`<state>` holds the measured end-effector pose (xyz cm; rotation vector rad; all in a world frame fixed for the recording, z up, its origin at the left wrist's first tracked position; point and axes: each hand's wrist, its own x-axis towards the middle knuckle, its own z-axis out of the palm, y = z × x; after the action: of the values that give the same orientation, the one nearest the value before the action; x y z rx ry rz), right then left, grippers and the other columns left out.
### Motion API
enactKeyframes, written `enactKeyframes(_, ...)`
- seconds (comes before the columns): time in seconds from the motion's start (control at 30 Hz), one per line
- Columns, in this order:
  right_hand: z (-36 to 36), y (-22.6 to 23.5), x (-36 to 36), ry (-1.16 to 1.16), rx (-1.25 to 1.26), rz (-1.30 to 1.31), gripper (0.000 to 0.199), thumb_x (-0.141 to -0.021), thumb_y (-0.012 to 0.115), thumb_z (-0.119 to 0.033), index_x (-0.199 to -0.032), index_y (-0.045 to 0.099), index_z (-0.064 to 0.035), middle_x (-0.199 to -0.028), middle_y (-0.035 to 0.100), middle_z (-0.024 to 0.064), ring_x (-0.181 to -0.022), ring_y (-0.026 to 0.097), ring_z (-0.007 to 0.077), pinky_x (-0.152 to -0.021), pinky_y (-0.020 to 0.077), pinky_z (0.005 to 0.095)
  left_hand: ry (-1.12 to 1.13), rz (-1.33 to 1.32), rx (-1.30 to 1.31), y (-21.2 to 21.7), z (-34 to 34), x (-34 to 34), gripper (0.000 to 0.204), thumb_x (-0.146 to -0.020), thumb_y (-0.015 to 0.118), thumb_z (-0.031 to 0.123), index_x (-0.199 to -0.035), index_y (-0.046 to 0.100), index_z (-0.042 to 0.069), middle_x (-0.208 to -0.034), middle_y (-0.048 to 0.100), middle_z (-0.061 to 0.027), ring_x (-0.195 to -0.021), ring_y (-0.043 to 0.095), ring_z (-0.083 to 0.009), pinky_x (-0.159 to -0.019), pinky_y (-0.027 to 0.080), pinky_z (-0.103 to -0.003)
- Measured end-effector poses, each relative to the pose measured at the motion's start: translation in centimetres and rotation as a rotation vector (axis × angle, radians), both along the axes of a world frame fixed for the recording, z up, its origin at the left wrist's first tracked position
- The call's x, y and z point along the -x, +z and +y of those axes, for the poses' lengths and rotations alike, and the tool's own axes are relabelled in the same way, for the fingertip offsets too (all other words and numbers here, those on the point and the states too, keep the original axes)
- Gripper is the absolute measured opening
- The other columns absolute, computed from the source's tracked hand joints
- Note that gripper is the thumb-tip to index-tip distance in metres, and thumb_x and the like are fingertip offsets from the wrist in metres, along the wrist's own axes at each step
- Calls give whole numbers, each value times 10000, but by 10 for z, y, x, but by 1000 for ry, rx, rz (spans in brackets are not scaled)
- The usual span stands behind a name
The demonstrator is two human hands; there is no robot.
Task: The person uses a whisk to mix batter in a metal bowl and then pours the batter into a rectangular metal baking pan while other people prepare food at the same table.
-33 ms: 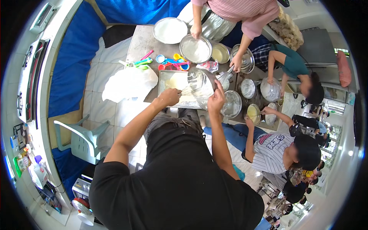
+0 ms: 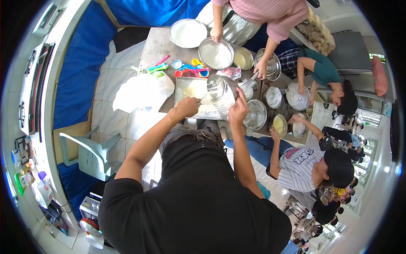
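Observation:
My left hand (image 2: pixel 187 106) is closed around the handle of a whisk (image 2: pixel 207 99). The whisk's wires reach into the mouth of a metal mixing bowl (image 2: pixel 228 91), which is tipped on its side toward my left. Pale batter coats the bowl's inside. My right hand (image 2: pixel 239 109) grips the bowl's right side. Under and left of the bowl lies a rectangular baking pan (image 2: pixel 179 86) with pale yellow batter (image 2: pixel 194 88) in it. The bowl hides the pan's right part.
Colourful measuring cups (image 2: pixel 195 63) and spoons (image 2: pixel 157 67) lie beyond the pan. A white plastic bag (image 2: pixel 141 93) sits left. Across the table, a person in pink holds a bowl (image 2: pixel 216 55) and a whisk (image 2: pixel 250 83). Two co-workers handle bowls at right. A chair (image 2: pixel 94 154) stands left.
My whisk has shifted very slightly at the bowl's mouth; both hands keep their grip. At right, the striped-shirt co-worker's hand has moved, and the teal-shirted co-worker's hand and head have shifted.

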<state>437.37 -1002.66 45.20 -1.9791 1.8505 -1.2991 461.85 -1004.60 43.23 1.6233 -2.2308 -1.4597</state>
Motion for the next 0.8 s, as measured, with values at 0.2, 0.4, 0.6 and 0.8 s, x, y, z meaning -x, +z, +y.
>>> enactKeyframes(0.2, 3, 2, -12, 52, -10, 76, 147, -721, 486, 206, -723, 445, 65, -1321, 694, 172, -1298, 607, 424, -1090, 484, 500, 12, 39, 372, 6, 3, 28, 395, -1032, 553, 266, -1396, 622, 128, -939, 741, -244, -863, 725, -427, -762, 575, -534)
enactKeyframes(0.4, 3, 13, -18, 91, -1, 93, 144, -734, 488, 199, -725, 467, 57, -1334, 688, 164, -1349, 580, 398, -1148, 420, 589, -81, -140, 455, -47, 19, 30, 488, -1030, 574, 237, -1505, 498, 160, -956, 731, -215, -830, 741, -362, -706, 586, -491)
enactKeyframes(0.6, 0, 18, -3, -9, 49, 217, 147, -743, 489, 196, -748, 543, 59, -1331, 692, 125, -1369, 566, 382, -1144, 408, 620, -182, -284, 225, -89, 42, -13, 454, -987, 543, 148, -1439, 572, 123, -984, 760, -211, -910, 761, -357, -788, 608, -469)
enactKeyframes(0.8, 6, -3, 6, 59, -46, 266, 163, -749, 546, 176, -779, 612, 29, -1379, 665, 77, -1408, 537, 331, -1175, 389, 606, -54, -216, 198, -64, 42, -28, 433, -993, 544, 192, -1419, 593, 130, -958, 752, -230, -912, 746, -404, -796, 596, -513)
